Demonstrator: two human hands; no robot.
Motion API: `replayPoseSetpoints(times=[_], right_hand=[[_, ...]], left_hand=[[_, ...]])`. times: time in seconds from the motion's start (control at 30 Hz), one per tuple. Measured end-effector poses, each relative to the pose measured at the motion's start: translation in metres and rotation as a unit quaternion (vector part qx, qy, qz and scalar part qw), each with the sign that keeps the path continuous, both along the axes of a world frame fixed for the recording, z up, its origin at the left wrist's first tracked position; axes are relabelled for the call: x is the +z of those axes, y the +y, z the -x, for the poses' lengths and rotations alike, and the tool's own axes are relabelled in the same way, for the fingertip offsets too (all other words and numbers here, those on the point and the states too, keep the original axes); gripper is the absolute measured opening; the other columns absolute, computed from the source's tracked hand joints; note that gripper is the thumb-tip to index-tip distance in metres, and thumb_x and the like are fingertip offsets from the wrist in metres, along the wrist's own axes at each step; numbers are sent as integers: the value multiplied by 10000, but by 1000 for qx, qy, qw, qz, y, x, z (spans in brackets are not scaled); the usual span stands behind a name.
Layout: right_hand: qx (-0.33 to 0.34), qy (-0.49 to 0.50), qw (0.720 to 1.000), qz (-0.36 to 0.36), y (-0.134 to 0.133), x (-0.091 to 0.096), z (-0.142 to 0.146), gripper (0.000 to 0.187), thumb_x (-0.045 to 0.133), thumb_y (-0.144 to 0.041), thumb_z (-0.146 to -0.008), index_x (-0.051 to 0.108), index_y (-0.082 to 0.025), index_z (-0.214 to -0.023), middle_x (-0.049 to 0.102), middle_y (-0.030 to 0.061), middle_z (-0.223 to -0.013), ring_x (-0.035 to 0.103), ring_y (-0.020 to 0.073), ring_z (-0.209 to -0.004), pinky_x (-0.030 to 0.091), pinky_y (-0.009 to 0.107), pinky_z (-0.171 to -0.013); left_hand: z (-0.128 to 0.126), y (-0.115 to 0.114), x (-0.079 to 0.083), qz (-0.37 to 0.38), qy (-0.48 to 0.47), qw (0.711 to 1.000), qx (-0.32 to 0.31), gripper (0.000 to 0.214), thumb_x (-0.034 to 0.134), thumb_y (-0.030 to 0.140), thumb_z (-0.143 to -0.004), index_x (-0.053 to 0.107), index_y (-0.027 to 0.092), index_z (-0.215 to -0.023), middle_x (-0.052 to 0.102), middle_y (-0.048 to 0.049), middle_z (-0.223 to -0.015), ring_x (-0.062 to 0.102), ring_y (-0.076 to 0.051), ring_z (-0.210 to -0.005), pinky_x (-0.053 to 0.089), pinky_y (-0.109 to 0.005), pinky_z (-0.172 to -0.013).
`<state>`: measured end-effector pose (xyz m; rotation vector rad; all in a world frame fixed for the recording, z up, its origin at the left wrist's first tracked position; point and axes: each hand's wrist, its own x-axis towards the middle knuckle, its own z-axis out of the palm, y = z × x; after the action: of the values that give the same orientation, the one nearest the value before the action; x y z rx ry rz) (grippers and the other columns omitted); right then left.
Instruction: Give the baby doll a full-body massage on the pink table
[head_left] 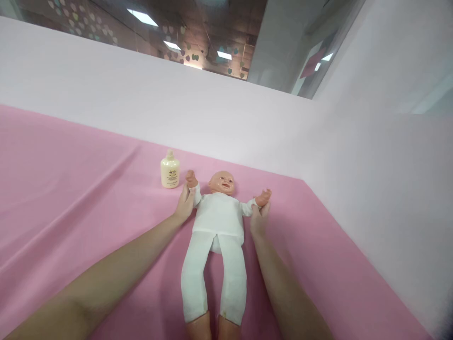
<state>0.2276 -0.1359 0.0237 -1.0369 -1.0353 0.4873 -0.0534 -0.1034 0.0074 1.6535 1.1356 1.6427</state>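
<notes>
A baby doll (219, 215) in a white cloth top and leggings lies on its back, head toward the wall, legs toward me. Its arms are spread out to both sides. My left hand (185, 202) is closed around the doll's forearm on the left, just below its small plastic hand. On the other side my right hand (259, 219) grips the doll's other forearm near the wrist, fingers partly hidden behind it. A cream-coloured pump bottle (170, 171) with dark print stands upright to the left of my left hand, apart from it.
A pink sheet (88, 189) with a few creases covers the surface under the doll. White walls (212, 127) rise behind it and on the right. Above the back wall, a window (198, 38) shows ceiling lights and heart-shaped decorations.
</notes>
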Motion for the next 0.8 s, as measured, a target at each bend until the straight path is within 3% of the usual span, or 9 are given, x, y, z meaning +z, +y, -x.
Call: replayPoseSetpoints(times=[0.1, 0.2, 0.27, 0.37, 0.6, 0.8], right_hand=[[64, -70, 995, 4, -7, 4, 8, 657, 573, -260, -796, 516, -231, -1450, 579, 97, -1475, 595, 250, -1298, 484, 435, -1115], [101, -222, 970, 2, -9, 4, 10, 547, 550, -179, -752, 666, -250, -1282, 704, 51, -1279, 633, 246, -1205, 478, 432, -1116], [106, -313, 944, -6, -9, 4, 10, 553, 520, -130, -706, 717, -264, -1204, 732, 37, -1197, 642, 257, -1159, 470, 449, -1114], [102, -360, 927, -12, -8, 6, 10, 625, 489, -105, -677, 719, -276, -1233, 735, 34, -1187, 641, 268, -1151, 473, 457, -1097], [106, -319, 942, -12, -9, 8, 11, 644, 492, -105, -672, 724, -284, -1245, 733, 14, -1227, 641, 253, -1182, 463, 432, -1131], [112, -126, 986, 15, -9, 7, 13, 590, 556, -196, -740, 662, -242, -1318, 692, 46, -1336, 631, 244, -1248, 488, 423, -1118]], left_hand=[[-6, -12, 11, -15, 65, 998, -19, 483, 438, 519, -1006, 526, 171, -1329, 667, -138, -1297, 622, -273, -1212, 494, -429, -1063], [-9, -17, 17, -44, 178, 981, -58, 432, 506, 474, -971, 610, 174, -1263, 697, -133, -1249, 642, -298, -1155, 485, -475, -1058], [-9, -18, 20, -65, 232, 967, -81, 423, 535, 453, -957, 638, 202, -1283, 696, -120, -1282, 635, -310, -1185, 462, -490, -1084], [-9, -18, 23, -76, 259, 958, -101, 426, 552, 436, -952, 650, 246, -1321, 697, -90, -1309, 633, -306, -1213, 458, -475, -1095], [-8, -17, 20, -58, 209, 973, -77, 443, 574, 459, -932, 651, 203, -1286, 706, -108, -1285, 643, -306, -1186, 477, -465, -1081], [-4, -11, 14, 4, 46, 998, -32, 472, 556, 519, -942, 582, 192, -1282, 685, -103, -1286, 634, -276, -1190, 510, -411, -1031]])
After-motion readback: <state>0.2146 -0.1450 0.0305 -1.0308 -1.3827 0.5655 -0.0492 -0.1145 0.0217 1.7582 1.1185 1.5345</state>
